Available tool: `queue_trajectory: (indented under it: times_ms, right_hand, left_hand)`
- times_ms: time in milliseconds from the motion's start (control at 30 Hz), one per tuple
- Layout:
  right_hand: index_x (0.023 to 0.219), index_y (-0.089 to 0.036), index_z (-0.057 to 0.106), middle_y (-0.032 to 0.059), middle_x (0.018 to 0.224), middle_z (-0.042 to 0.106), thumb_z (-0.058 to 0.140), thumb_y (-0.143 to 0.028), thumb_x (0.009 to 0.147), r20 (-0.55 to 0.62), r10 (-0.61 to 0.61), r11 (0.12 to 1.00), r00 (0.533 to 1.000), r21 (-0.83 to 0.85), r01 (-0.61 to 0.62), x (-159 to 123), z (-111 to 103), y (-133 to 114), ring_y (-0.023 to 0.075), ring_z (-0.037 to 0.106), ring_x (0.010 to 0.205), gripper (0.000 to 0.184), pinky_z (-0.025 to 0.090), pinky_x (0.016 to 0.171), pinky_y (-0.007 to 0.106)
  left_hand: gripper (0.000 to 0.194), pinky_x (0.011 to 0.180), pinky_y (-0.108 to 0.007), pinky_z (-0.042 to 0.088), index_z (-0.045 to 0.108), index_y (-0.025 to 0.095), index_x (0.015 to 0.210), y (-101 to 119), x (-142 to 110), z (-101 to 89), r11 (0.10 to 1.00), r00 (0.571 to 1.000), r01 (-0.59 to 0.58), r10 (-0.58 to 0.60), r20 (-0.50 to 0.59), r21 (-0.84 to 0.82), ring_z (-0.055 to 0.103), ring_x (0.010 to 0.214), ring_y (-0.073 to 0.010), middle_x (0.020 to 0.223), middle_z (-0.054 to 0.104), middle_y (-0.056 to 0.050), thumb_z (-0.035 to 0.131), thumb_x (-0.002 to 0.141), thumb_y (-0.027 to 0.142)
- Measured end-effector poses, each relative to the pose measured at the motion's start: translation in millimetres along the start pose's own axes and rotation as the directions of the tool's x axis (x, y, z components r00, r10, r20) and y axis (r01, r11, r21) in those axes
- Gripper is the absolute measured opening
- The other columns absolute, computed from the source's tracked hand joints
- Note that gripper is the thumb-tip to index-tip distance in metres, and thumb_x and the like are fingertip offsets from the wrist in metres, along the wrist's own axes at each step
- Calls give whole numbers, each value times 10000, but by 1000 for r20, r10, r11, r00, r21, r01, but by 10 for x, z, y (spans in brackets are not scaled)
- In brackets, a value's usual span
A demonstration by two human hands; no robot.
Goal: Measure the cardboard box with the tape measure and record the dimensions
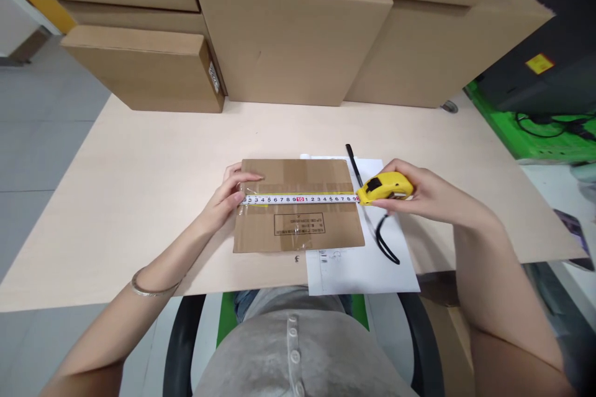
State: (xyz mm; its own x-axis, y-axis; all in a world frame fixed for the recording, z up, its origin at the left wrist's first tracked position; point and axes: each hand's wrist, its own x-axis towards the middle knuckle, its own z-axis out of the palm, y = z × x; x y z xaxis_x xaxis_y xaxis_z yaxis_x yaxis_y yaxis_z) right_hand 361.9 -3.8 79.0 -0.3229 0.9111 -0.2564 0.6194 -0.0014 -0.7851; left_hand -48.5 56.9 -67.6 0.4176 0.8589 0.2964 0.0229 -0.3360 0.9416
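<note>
A small flat cardboard box point(298, 226) lies on the pale wooden table point(139, 186) in front of me. A white measuring tape blade point(300, 200) stretches across its top from left to right. My left hand point(230, 195) pinches the tape's end at the box's left edge. My right hand point(419, 193) grips the yellow tape measure case point(384, 187) just past the box's right edge. A black wrist strap point(384, 242) hangs from the case onto a white paper sheet point(367, 267) under the box.
Several large cardboard boxes point(288, 43) are stacked along the table's far side. A black pen point(352, 162) lies on the paper behind the box. A green mat with black cables point(544, 130) sits at the right. My chair point(179, 347) is below.
</note>
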Motion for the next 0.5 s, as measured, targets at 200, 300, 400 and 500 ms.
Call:
queue_trajectory:
  times_ms: [200, 300, 400, 500]
  right_hand:
    - [955, -252, 554, -5, 803, 705, 774, -526, 853, 2, -166, 973, 986, -163, 164, 163, 101, -469, 177, 636, 638, 367, 453, 540, 304]
    - [1011, -243, 544, 21, 882, 757, 717, -489, 905, 101, -254, 922, 962, -274, 273, 480, 453, -794, 198, 679, 684, 319, 447, 570, 307]
    - [1141, -218, 562, 63, 1054, 781, 666, -425, 960, 189, -430, 766, 883, -441, 467, 754, 883, -1068, 229, 722, 805, 294, 460, 632, 314]
    - [1239, -222, 571, 55, 1318, 734, 652, -360, 995, 226, -544, 638, 808, -513, 574, 829, 1154, -1202, 232, 735, 952, 291, 486, 699, 306]
  left_hand:
    - [497, 1276, -636, 224, 760, 359, 1238, -18, 8, -1, 999, 998, 52, -51, -25, 10, 415, 1423, -383, 1357, 602, -85, 601, 901, 687]
    - [516, 1284, -617, 237, 766, 356, 1254, -12, 9, 8, 998, 997, 62, -63, -36, -22, 423, 1447, -386, 1384, 595, -84, 633, 878, 684]
    - [517, 1305, -582, 230, 784, 317, 1226, -10, -2, 43, 992, 993, 84, -91, -78, -92, 415, 1478, -385, 1392, 620, -88, 689, 850, 659]
    - [553, 1294, -549, 292, 773, 290, 1245, 3, -12, 101, 980, 986, 98, -119, -113, -175, 456, 1478, -373, 1469, 611, -91, 623, 890, 687]
